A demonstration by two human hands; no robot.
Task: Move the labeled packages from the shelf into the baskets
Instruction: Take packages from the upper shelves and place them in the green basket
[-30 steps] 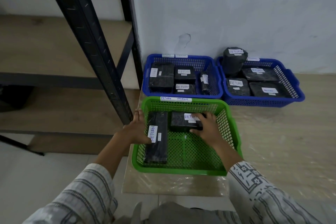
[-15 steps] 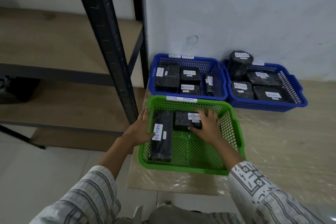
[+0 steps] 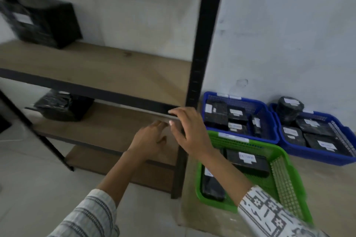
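White wall; black metal shelf, wooden boards, a boxy wrapped package at its left edge. Left hand and right hand hang loose-fingered, empty, beside the green mesh basket.

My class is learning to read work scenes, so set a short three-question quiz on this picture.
1. True or false: the right hand holds a package.
2. How many packages lie in the green basket? A one, B two, C four.
3. Fill in: of the shelf boards in view, the large black package sits on the ____ one.
Key: 1 false; 2 B; 3 top.
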